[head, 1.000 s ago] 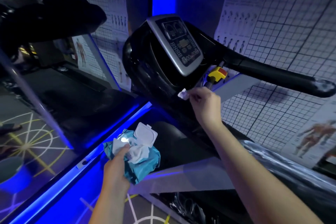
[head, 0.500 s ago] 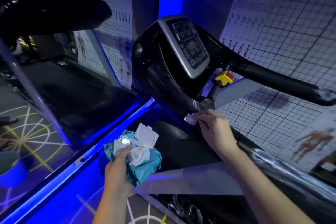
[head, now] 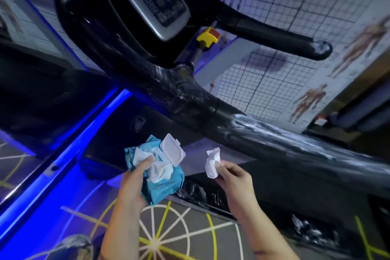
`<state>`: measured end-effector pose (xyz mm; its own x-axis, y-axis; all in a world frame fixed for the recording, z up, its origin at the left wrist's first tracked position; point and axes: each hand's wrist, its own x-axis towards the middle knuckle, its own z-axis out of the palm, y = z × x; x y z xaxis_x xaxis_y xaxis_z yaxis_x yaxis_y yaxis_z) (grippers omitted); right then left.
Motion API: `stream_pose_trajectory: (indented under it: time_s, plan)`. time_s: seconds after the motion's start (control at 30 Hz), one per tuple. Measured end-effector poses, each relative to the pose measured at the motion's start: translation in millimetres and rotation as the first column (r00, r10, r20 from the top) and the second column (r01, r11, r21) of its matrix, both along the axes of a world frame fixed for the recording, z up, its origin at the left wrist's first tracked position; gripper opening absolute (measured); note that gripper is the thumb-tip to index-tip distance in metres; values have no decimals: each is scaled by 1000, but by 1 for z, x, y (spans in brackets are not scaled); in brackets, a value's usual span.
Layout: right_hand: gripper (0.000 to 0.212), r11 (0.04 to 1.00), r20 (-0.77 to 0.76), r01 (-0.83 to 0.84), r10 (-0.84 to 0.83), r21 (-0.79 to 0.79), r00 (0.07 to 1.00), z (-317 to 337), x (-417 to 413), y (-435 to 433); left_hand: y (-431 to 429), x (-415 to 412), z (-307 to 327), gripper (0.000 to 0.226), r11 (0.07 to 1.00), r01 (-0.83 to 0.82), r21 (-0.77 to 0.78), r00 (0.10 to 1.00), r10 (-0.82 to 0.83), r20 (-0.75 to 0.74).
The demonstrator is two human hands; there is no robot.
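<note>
The right hand's [head: 234, 183] fingertips [head: 226, 168] pinched a crumpled white wipe [head: 212, 164], held in the air below the streaked black handrail [head: 274, 139]. Just beside it, the left hand [head: 135, 183] curled round a teal wipes pack [head: 166, 186], thumb on top, its white lid [head: 172, 151] flipped open. Above stood the console [head: 160, 2] and a yellow clip [head: 207, 37].

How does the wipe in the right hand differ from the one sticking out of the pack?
The loose wipe is pinched by the right hand, apart from the pack that the left hand grips; the pack wipe sits in its opening below the raised lid. The loose wipe is a small narrow wad; the pack wipe bunches wider. Both are white and crumpled.
</note>
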<state>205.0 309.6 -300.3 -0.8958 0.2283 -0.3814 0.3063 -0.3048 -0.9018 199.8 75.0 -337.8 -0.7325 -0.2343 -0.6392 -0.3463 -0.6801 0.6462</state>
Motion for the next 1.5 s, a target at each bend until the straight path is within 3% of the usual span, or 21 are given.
stream_pose_trajectory:
  time_s: [0.07, 0.17, 0.33, 0.43, 0.53, 0.67, 0.7, 0.77, 0.83, 0.97, 1.03, 1.17, 1.23, 1.3, 1.4, 1.5]
  plan:
    - [10, 982, 136, 36, -10, -187, 991, -28, 8, 28, 21, 6, -7, 35, 999, 36, 6, 999, -36, 27]
    - [16, 955, 276, 61, 22, -289, 961, -70, 27, 75, 63, 15, -22, 34, 999, 39, 9, 996, -40, 77]
    - [14, 989, 501, 67, 7, -129, 865, -144, 64, 186, 155, 41, -44, 32, 997, 70, 13, 980, -71, 186]
    - [13, 996, 562, 61, -18, -59, 827, -173, 66, 240, 199, 60, -54, 43, 996, 84, 23, 965, -87, 247]
    - [15, 997, 549, 70, -83, 44, 832, -182, 39, 285, 232, 79, -58, 57, 995, 97, 29, 964, -101, 246]
    - [31, 975, 402, -85, -6, 206, 915, -177, -11, 332, 259, 100, -61, 43, 997, 53, -57, 971, -38, 238]
    - [38, 912, 408, -233, 81, 339, 909, -171, -14, 340, 266, 103, -57, 42, 997, 46, -57, 968, -31, 248]
    - [40, 644, 531, -505, 176, 574, 829, -162, -6, 353, 279, 108, -50, 34, 997, 60, -53, 965, -44, 260]
    - [35, 538, 582, -577, 183, 614, 792, -160, 16, 353, 288, 108, -38, 24, 995, 80, -63, 969, -63, 239]
    - [38, 630, 507, -490, 171, 603, 845, -151, 59, 318, 285, 98, -29, 32, 986, 150, -76, 971, -132, 198]
    - [28, 650, 428, -416, 152, 636, 891, -135, 73, 285, 275, 96, -27, 33, 981, 177, -86, 972, -160, 172]
    - [10, 722, 85, -133, 103, 679, 991, -74, 97, 200, 231, 98, -14, 35, 966, 227, -122, 968, -210, 139]
    - [7, 756, -77, -6, 75, 654, 994, -45, 103, 159, 202, 97, -7, 51, 953, 254, -166, 965, -238, 108]
    - [5, 740, -199, 59, 102, 670, 975, -21, 107, 124, 173, 94, -1, 42, 939, 272, -212, 962, -262, 77]
    - [2, 675, -272, 34, 251, 737, 929, 9, 111, 81, 133, 86, 19, 33, 907, 340, -249, 940, -338, 49]
    - [19, 610, -171, -204, 499, 766, 849, 28, 116, 46, 104, 84, 37, 28, 882, 380, -278, 918, -398, -6]
